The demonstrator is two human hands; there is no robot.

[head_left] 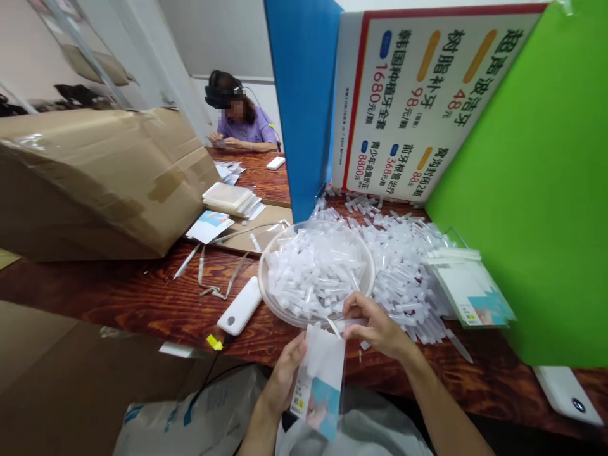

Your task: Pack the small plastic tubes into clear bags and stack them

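The clear pouch [319, 373] hangs just on the near side of the bowl [261, 282]. Its long axis runs from the open mouth, next to the bowl's rim, down to the printed end toward the person. The left hand [284, 375] is clamped on its left edge. The right hand [376, 324] is nearer the bowl, with its fingers pinched together at the pouch's mouth. Whether they grip the flap or one of the clear tubes [316, 269] heaped in the bowl cannot be made out. More tubes spill right of the bowl on the tabletop [142, 297], and a white power bank [240, 306] lies to its left.
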